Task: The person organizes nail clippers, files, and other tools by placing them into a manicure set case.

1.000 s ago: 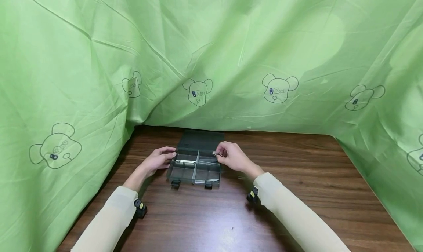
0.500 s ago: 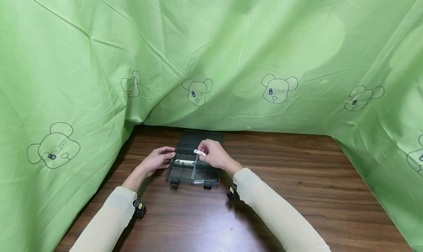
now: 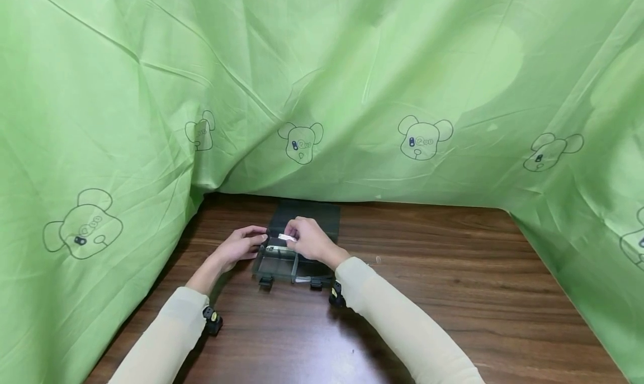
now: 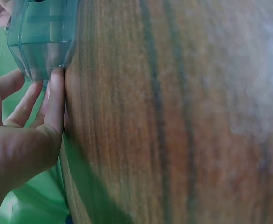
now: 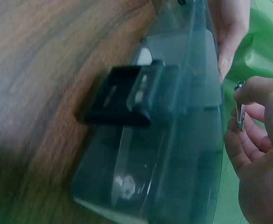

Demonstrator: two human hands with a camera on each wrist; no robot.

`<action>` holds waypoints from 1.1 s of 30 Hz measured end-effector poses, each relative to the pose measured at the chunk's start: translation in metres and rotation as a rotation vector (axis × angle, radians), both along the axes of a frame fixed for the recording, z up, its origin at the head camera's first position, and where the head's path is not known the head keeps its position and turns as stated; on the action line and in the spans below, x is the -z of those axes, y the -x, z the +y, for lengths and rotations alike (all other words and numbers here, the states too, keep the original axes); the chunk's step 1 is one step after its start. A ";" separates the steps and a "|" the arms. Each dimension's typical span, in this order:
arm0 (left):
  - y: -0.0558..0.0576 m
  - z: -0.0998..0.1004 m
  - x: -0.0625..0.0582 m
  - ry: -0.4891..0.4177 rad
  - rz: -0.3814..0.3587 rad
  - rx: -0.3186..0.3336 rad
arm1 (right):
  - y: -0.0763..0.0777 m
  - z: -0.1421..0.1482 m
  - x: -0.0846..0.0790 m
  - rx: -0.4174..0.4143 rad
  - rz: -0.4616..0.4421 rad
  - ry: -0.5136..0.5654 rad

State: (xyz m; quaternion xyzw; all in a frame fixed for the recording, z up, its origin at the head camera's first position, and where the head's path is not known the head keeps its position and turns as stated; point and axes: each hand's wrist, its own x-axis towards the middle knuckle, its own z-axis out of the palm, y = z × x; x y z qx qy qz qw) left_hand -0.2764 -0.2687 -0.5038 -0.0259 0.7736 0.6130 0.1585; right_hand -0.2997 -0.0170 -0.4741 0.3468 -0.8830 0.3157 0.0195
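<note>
**Small metal piece held over open compartment box**

Nearest, at 6 o'clock in the head view, two cream sleeves point(image 3: 402, 322) are seen entering over a dark wooden table point(image 3: 453, 294); a small black wrist device is strapped at each cuff.

Further in, toward the centre, a translucent grey compartment box point(image 3: 282, 264) is set on the table with its lid laid open at 12 o'clock, flat toward the cloth. Two black latches point(image 3: 266, 281) are fixed on its near edge — one is seen large and blurred in the right wrist view point(image 5: 122, 100). A silvery item is lodged in the far left compartment; another is glimpsed in the near right one.

At 9 o'clock of the box, the left hand point(image 3: 240, 245) is rested against the left wall, fingers straight and relaxed, nothing gripped; in the left wrist view the fingertips point(image 4: 57, 88) are seen touching the box corner.

Over the box's far middle, the right hand point(image 3: 309, 241) is curled, and a small metal piece point(image 3: 287, 237) is pinched between thumb and fingers — its exact kind cannot be told. It is held just above the far compartments.

Farthest, from 9 through 12 to 3 o'clock, a green cloth point(image 3: 352, 82) printed with bear heads is draped behind the table.
</note>
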 end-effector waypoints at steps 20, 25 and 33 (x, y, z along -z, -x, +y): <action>-0.001 0.002 0.001 0.003 -0.008 -0.004 | -0.003 -0.013 0.009 0.006 0.019 -0.005; 0.000 0.002 0.000 0.009 -0.011 -0.012 | -0.006 -0.006 0.003 -0.013 -0.007 0.048; 0.002 0.000 0.003 0.005 -0.006 -0.021 | -0.011 0.026 -0.008 -0.056 0.014 0.065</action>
